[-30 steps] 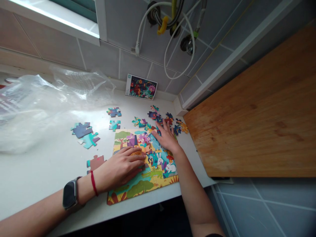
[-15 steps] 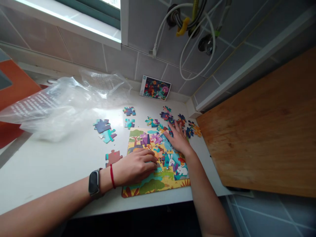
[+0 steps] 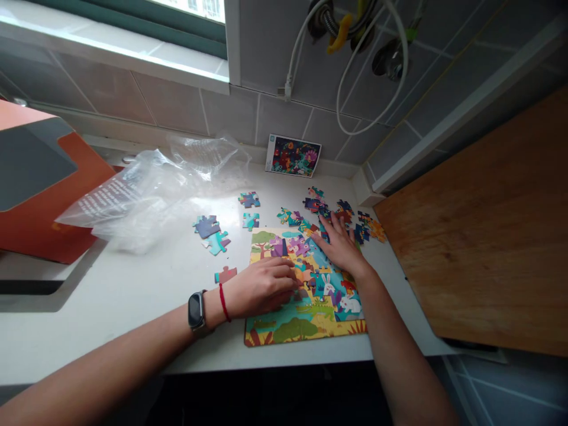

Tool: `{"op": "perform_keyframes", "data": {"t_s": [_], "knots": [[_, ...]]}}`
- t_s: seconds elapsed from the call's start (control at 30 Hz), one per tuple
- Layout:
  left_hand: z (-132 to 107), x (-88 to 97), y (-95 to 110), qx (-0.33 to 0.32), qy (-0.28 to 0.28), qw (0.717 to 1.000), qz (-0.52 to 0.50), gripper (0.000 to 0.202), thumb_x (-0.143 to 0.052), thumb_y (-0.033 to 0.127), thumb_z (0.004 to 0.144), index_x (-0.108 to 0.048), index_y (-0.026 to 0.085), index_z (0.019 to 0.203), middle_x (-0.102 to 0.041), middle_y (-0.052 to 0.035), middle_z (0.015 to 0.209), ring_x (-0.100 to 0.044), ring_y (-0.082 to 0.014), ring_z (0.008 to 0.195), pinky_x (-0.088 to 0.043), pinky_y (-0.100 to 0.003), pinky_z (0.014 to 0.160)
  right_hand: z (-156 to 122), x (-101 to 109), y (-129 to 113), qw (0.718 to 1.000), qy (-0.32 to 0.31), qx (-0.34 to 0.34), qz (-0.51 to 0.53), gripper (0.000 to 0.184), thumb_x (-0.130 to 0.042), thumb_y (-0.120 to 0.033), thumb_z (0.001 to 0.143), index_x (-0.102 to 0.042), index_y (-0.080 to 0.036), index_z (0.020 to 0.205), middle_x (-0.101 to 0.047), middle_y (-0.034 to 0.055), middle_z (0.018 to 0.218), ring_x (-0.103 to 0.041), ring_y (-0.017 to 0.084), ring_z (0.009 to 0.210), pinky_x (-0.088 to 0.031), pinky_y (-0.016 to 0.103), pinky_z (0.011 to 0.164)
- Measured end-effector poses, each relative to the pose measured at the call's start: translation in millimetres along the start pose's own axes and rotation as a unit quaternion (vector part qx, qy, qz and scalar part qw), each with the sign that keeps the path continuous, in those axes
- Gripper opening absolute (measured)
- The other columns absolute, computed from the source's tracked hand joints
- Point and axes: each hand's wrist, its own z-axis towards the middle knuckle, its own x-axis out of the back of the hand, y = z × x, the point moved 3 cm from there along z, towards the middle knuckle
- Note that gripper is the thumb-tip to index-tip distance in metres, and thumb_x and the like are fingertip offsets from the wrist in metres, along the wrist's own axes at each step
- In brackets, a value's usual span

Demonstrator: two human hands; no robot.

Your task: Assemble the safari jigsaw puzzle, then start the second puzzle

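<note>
A colourful, partly assembled jigsaw puzzle (image 3: 306, 322) lies at the near edge of the white counter (image 3: 133, 296). My left hand (image 3: 261, 287), with a watch and a red string on the wrist, lies flat on the puzzle's left half, fingers stretched together. My right hand (image 3: 339, 245) rests flat on the puzzle's upper right corner, fingers spread and reaching the loose pieces (image 3: 341, 210) beyond it. More loose pieces (image 3: 212, 234) lie to the puzzle's left, and one reddish piece (image 3: 225, 274) sits just above my left wrist.
A crumpled clear plastic bag (image 3: 146, 195) lies at the back left, partly over an orange box (image 3: 48, 195). A small reference picture (image 3: 293, 155) leans on the tiled wall. A wooden board (image 3: 483, 231) borders the counter on the right. White cables (image 3: 355, 77) hang above.
The view has swung left and back, bringing the orange box into sight. Both hands stay flat on the puzzle in nearly the same places.
</note>
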Motion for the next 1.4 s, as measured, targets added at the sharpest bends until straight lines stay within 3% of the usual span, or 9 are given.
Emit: {"op": "perform_keyframes", "data": {"t_s": [0.17,0.3,0.43,0.53,0.77,0.93,1.1,1.27,1.4], "knots": [[-4.0,22.6,-27.3,0.142,0.064,0.983,0.099,0.023,-0.056,0.027,0.102,-0.069,0.022,0.121,-0.069,-0.0113,0.129,-0.054,-0.0314,0.137,-0.049,-0.056,0.113,1.5,-2.2,2.5,1.000,0.010,0.006,-0.012,0.077,-0.038,-0.071,0.100,-0.032,-0.032,0.165,-0.012,0.0078,0.177,-0.009,0.040,0.162,-0.014,0.067,0.127],[-17.6,26.8,-47.2,0.343,0.108,0.911,0.203,0.049,-0.057,0.052,0.100,-0.059,0.021,0.139,-0.047,-0.0201,0.158,-0.028,-0.0493,0.154,-0.027,-0.082,0.114,3.3,-5.1,6.0,1.000,0.021,0.012,-0.015,0.077,-0.036,-0.073,0.099,-0.034,-0.032,0.165,-0.014,0.0068,0.177,-0.009,0.040,0.162,-0.015,0.067,0.127],[-25.8,21.6,-52.6,0.416,0.099,0.877,0.219,0.070,-0.049,0.070,0.098,-0.049,0.023,0.150,-0.031,-0.0238,0.168,-0.023,-0.0579,0.153,-0.017,-0.091,0.107,3.5,-5.8,5.5,1.000,0.013,0.010,-0.018,0.078,-0.038,-0.072,0.099,-0.032,-0.031,0.165,-0.010,0.0073,0.177,-0.008,0.040,0.162,-0.016,0.067,0.127],[-23.3,20.0,-51.3,0.399,0.078,0.894,0.189,0.070,-0.043,0.068,0.102,-0.041,0.022,0.155,-0.023,-0.0251,0.171,-0.027,-0.0545,0.153,-0.022,-0.088,0.109,2.8,-4.8,3.7,1.000,0.004,-0.001,-0.014,0.077,-0.041,-0.069,0.100,-0.031,-0.031,0.166,-0.008,0.0072,0.177,-0.006,0.039,0.162,-0.014,0.067,0.127],[-12.3,18.2,-46.3,0.271,0.062,0.952,0.125,0.060,-0.047,0.050,0.106,-0.034,0.019,0.156,-0.022,-0.0230,0.171,-0.027,-0.0388,0.158,-0.037,-0.062,0.122,2.3,-4.2,4.3,1.000,0.015,0.012,-0.004,0.076,-0.041,-0.070,0.099,-0.034,-0.032,0.165,-0.012,0.0055,0.177,-0.010,0.042,0.161,-0.014,0.068,0.127],[-24.8,43.0,-68.7,0.292,0.076,0.927,0.224,0.044,-0.049,0.026,0.103,-0.049,0.018,0.146,-0.048,-0.0204,0.157,-0.037,-0.0392,0.153,-0.039,-0.063,0.119,3.4,-7.0,7.4,1.000,0.018,0.015,0.006,0.078,-0.040,-0.072,0.098,-0.033,-0.032,0.165,-0.011,0.0062,0.177,-0.010,0.043,0.161,-0.014,0.069,0.127],[-45.7,75.3,-100.0,0.371,0.057,0.888,0.264,0.069,-0.074,0.038,0.088,-0.048,0.017,0.148,-0.069,-0.0196,0.128,-0.065,-0.0396,0.122,-0.054,-0.057,0.102,4.8,-9.9,9.2,0.999,0.027,0.019,0.009,0.077,-0.041,-0.072,0.098,-0.035,-0.034,0.164,-0.011,0.0042,0.177,-0.011,0.043,0.161,-0.015,0.068,0.127],[-45.5,82.6,-102.7,0.356,0.075,0.902,0.232,0.061,-0.073,0.028,0.085,-0.052,0.026,0.142,-0.074,-0.0088,0.111,-0.072,-0.0312,0.103,-0.059,-0.046,0.091,2.1,-5.7,4.3,1.000,0.024,0.003,0.006,0.078,-0.042,-0.072,0.098,-0.034,-0.032,0.165,-0.015,0.0071,0.177,-0.007,0.043,0.162,-0.010,0.071,0.125],[-36.6,85.5,-94.4,0.352,0.124,0.909,0.182,0.056,-0.073,0.019,0.081,-0.061,0.026,0.135,-0.067,-0.0089,0.113,-0.071,-0.0274,0.098,-0.061,-0.044,0.086,1.5,-4.0,2.9,0.999,0.032,0.003,0.010,0.078,-0.042,-0.071,0.098,-0.034,-0.031,0.165,-0.016,0.0077,0.176,-0.005,0.044,0.162,-0.008,0.074,0.124]]}}
